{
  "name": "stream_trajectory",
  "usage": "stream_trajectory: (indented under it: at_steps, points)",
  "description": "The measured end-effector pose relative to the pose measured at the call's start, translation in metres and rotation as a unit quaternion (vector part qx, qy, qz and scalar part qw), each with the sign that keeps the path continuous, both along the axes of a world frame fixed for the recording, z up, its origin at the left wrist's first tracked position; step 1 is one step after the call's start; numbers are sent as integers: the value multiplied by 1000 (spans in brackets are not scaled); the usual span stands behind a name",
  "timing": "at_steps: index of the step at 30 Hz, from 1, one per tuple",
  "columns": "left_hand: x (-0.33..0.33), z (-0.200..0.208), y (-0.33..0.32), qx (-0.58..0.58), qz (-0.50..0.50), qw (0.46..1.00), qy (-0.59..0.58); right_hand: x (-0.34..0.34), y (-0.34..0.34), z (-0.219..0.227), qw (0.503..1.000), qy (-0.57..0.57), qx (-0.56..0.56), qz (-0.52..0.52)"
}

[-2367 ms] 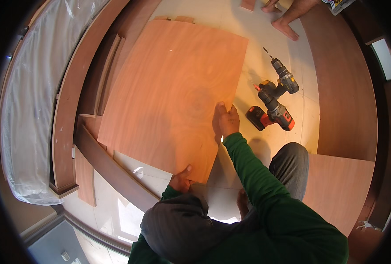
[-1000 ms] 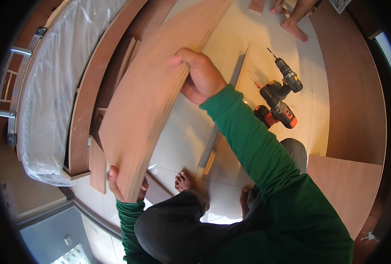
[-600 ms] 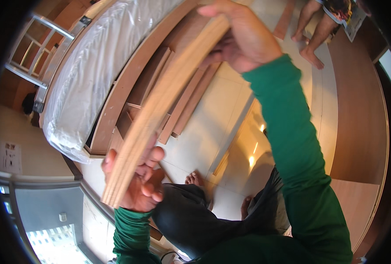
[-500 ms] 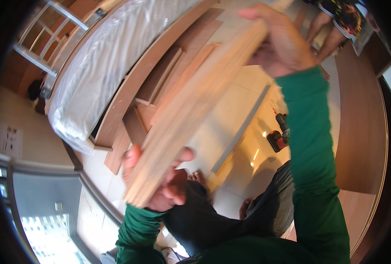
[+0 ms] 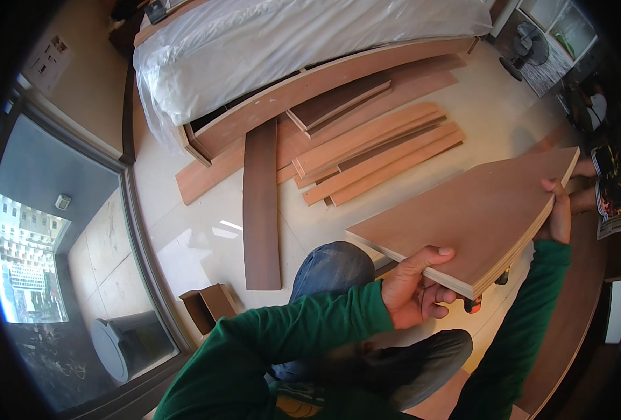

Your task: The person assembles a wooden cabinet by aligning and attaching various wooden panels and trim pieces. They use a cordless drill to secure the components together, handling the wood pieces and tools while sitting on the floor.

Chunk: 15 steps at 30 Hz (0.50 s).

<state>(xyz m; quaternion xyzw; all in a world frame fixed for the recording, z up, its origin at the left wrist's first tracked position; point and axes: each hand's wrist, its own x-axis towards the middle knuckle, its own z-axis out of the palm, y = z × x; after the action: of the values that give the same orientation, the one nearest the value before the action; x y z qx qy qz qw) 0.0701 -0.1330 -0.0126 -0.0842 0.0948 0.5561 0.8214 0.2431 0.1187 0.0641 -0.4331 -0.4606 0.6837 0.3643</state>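
A brown plywood panel slants across the right half of the view, held up off the floor with its pale layered edges showing. My left hand grips its near corner, thumb on the flat face and fingers curled below. At the far right end my right hand is closed around the edge, its palm partly hidden by the panel. Under the panel, part of a power drill with red and black parts peeks out; the panel covers the rest of it.
Several brown wood strips lie stacked on the tiled floor, near a long dark plank. Behind them stands a plastic-wrapped mattress on a wooden frame. A small cardboard box sits by the glass door; another person's legs show at right.
The panel has swung from edge-on to lying flatter, showing its broad face, and now sits farther right. Both hands still hold it. My view has turned, bringing the wood strips and plank into sight.
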Motion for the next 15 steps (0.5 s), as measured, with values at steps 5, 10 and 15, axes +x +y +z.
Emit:
stream_trajectory:
  at_steps: [5,10,15]
  points:
    - [-11,-25,20,-16,-38,999,-10,4,33,-37,999,-27,33,-6]
    - [-26,-52,32,4,-65,998,11,-12,37,-54,999,-35,12,-25]
    - [-32,-76,35,-21,-68,997,-13,-19,53,-75,994,-73,37,-75]
